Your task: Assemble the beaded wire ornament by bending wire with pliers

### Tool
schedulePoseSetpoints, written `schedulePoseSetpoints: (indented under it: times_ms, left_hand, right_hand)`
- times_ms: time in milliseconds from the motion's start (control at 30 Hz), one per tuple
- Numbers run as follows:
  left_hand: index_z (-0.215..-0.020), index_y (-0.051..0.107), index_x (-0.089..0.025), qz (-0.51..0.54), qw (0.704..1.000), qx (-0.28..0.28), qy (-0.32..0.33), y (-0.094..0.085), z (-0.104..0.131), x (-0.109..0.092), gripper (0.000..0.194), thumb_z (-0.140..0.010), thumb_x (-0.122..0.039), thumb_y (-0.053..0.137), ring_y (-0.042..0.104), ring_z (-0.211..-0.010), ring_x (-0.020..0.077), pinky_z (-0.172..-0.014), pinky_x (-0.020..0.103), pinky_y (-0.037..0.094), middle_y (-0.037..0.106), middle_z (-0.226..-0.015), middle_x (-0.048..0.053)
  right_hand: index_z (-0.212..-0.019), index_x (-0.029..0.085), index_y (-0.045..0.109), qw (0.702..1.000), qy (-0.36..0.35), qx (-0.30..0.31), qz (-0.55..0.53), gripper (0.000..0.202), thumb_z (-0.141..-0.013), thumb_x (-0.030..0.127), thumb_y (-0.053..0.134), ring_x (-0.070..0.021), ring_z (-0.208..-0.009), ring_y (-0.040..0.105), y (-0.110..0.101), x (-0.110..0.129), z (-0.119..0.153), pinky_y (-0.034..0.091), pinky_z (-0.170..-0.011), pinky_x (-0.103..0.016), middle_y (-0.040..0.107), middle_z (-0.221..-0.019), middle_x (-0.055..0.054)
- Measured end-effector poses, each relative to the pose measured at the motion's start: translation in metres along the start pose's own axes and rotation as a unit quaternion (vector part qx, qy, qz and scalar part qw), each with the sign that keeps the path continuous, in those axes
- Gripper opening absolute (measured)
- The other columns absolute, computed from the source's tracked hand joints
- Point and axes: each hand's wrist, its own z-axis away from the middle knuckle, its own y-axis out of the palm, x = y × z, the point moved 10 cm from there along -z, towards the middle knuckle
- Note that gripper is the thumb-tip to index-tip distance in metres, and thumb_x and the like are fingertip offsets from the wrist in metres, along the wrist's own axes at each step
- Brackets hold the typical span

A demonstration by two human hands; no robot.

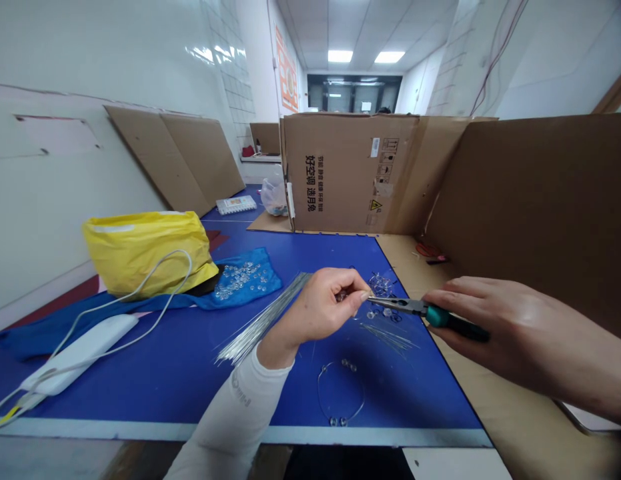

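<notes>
My left hand (330, 303) is pinched closed over the blue table, holding something small at its fingertips that I cannot make out. My right hand (520, 330) grips green-handled pliers (443, 317), whose long jaws reach to my left fingertips. Beneath the hands, a wire ring with clear beads (361, 393) lies near the front edge. A bundle of thin metal wires (260, 327) lies left of my left hand, partly behind it. Some shorter wires (390, 339) rest below the plier jaws. Behind the pliers are clear beads and dark rings (383, 285).
At the left are a yellow bag (150, 250), a blue cloth (267, 270) with clear beads, and a white power strip (85, 350) with its cable. A large cardboard box (350, 173) stands behind, and a cardboard panel (540, 200) stands at the right.
</notes>
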Motion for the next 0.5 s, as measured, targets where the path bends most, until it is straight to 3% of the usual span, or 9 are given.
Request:
schedulePoseSetpoints:
  times_ms: [233, 500]
  left_hand:
    - [-0.087, 0.072, -0.014, 0.038, 0.999, 0.021, -0.015, 0.004, 0.0, 0.001, 0.012, -0.087, -0.017, 0.061, 0.054, -0.059, 0.0093, -0.054, 0.022, 0.041, 0.065, -0.072, 0.001]
    - [-0.087, 0.073, -0.013, 0.11, 0.982, 0.011, -0.151, 0.008, 0.001, 0.027, 0.012, -0.08, -0.02, 0.065, 0.054, -0.06, 0.011, -0.056, 0.023, 0.039, 0.062, -0.066, 0.0]
  right_hand:
    - [-0.113, 0.016, 0.075, 0.999, 0.028, -0.003, -0.026, 0.028, -0.1, 0.034, 0.057, -0.0235, -0.072, 0.072, -0.005, -0.007, 0.001, 0.054, -0.06, -0.036, 0.073, -0.09, -0.01]
    - [-0.116, 0.019, 0.074, 0.998, 0.067, 0.005, -0.016, 0.03, -0.097, 0.038, 0.06, -0.0242, -0.071, 0.07, 0.005, -0.016, 0.008, 0.055, -0.058, -0.037, 0.072, -0.092, -0.01]
